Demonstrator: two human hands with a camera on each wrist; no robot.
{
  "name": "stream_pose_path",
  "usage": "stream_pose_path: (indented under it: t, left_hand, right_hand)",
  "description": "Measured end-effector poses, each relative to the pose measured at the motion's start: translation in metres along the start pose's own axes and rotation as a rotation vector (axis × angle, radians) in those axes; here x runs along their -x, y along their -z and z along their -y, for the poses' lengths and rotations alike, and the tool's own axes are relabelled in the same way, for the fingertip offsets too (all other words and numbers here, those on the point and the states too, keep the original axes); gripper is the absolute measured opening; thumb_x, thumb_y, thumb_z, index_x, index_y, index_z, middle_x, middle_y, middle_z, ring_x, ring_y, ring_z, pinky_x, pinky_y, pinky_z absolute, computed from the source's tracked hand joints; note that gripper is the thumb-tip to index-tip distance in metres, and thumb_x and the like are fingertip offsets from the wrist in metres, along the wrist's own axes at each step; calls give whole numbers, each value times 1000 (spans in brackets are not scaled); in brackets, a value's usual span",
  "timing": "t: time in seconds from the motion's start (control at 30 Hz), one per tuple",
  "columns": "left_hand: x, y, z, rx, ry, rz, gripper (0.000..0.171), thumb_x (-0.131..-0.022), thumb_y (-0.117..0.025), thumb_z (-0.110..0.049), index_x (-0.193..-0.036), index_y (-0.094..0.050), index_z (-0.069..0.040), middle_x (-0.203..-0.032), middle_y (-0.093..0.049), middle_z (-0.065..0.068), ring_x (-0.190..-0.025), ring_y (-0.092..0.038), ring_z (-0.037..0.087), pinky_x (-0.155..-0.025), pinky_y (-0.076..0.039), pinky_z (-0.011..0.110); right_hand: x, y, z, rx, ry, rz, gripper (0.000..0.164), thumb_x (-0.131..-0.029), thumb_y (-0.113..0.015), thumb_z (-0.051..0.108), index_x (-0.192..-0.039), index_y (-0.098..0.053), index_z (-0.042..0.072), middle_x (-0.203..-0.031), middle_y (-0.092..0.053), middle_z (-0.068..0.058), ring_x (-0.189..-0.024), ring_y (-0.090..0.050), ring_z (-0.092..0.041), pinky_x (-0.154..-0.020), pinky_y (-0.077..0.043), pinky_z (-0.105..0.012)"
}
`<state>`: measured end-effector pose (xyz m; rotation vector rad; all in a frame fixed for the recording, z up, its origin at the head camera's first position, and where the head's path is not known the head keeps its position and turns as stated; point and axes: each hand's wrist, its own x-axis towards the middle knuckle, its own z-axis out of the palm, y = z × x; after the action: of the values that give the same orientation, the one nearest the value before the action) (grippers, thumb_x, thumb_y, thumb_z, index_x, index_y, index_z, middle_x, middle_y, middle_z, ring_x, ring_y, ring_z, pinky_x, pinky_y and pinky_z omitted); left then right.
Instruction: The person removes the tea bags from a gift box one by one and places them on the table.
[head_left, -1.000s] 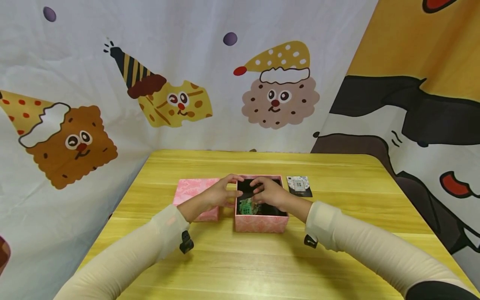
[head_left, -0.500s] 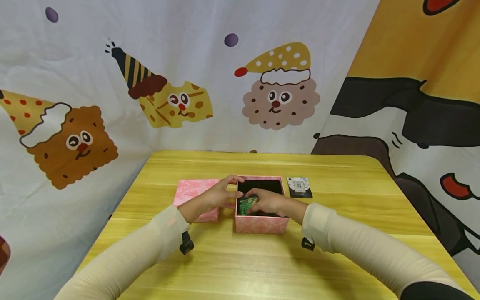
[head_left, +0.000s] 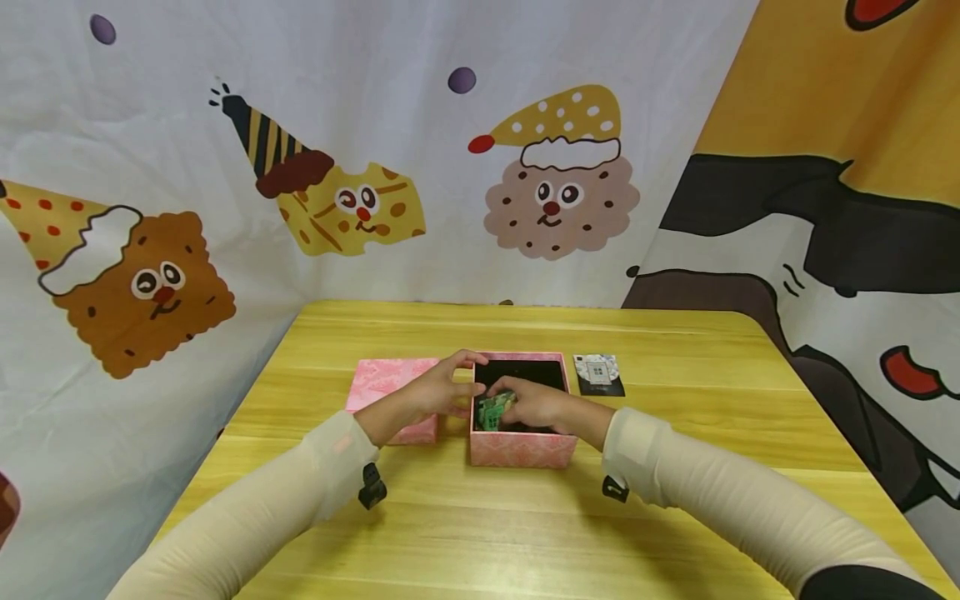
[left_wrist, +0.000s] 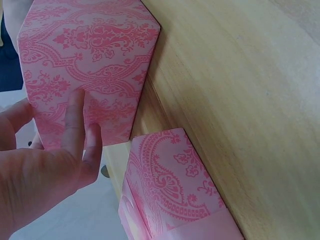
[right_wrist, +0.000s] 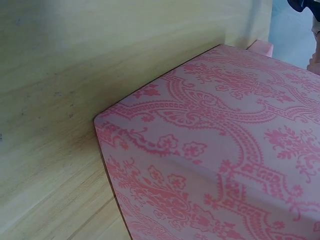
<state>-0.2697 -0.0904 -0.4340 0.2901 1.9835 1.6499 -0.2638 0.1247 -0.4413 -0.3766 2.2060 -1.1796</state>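
A lidless pink patterned box [head_left: 522, 451] with a dark inside stands on the table. My left hand [head_left: 442, 390] holds its left wall: in the left wrist view, fingers [left_wrist: 75, 122] lie against the outer side while others reach over the rim. Inside the box, at the near left, is a small green printed packet [head_left: 492, 412]. My right hand [head_left: 536, 404] reaches in from the right and grips the packet's right side, its fingertips partly hidden. Only the box's outer wall [right_wrist: 200, 135] fills the right wrist view, without the hand.
A pink lid or second box [head_left: 386, 375] lies left of the box, partly under my left forearm; a ribbon-like band [left_wrist: 210, 227] crosses it in the left wrist view. A square black-and-white printed packet [head_left: 599, 375] lies to the right. A cartoon-printed curtain [head_left: 435, 167] hangs behind the table [head_left: 465, 533].
My right hand has lowered into the box and closed on the green packet, which tilted slightly. During the last half second almost nothing moves. The left hand stays on the box wall.
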Motion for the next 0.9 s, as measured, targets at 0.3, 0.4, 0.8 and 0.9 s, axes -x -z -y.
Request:
stream_pose_path:
  t: [0.3,0.4,0.8,0.9]
  left_hand:
    - [1,0,-1,0,5,0,44,-106,-56,-5,-147,-41,-5,-163,-18,23,-119,-58,40,-84,-61,52]
    - [1,1,0,0,11,-2,42,-106,-56,-5,-146,-42,-7,-163,-18,22,-118,-58,41,-84,-61,51]
    - [2,-1,-1,11,26,-17,41,-105,-60,-8,-144,-46,-12,-163,-20,19,-118,-57,38,-90,-58,56]
    - [2,-1,-2,7,27,-22,42,-105,-60,-8,-144,-46,-12,-163,-21,18,-118,-57,37,-89,-59,55]
  right_hand:
    - [1,1,0,-11,20,-23,48,-88,-65,-4,-134,-59,6,-139,-53,-15,-107,-50,-26,-83,-44,-37]
    - [2,1,1,-36,20,-28,48,-88,-62,-3,-135,-60,8,-133,-55,-13,-100,-50,-26,-79,-43,-36]
    - [0,-1,-3,-122,37,-103,39,-90,-73,3,-128,-63,4,-137,-55,-16,-95,-56,-23,-82,-51,-35]
    - [1,0,-2,-132,49,-145,39,-88,-72,-1,-126,-64,6,-137,-56,-17,-88,-56,-23,-74,-51,-33]
